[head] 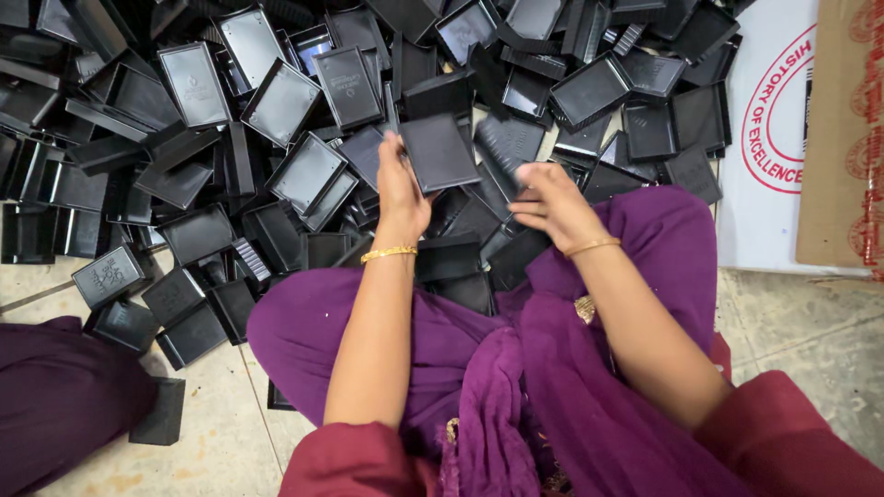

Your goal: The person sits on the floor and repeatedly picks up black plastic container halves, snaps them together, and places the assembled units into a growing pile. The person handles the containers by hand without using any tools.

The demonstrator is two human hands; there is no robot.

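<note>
Head view, looking down past purple clothing to a floor (pixel 221 433) heaped with black plastic trays (pixel 193 138), shallow rectangular pieces with raised rims, lying at every angle. The left hand (pixel 401 189) pinches one black tray (pixel 439 152) by its near-left edge, holding it up flat-side toward the camera just above the heap. The right hand (pixel 551 198) is blurred; its fingers look curled and drawn together, close beside the held tray, but I cannot tell whether they grip anything. The tray looks light, thin and stiff, with a smooth and probably slippery face, so the rim or a corner seems the surest place to take hold. A white printed carton (pixel 769 138) and a brown cardboard box (pixel 843 138) stand at the right.
</note>
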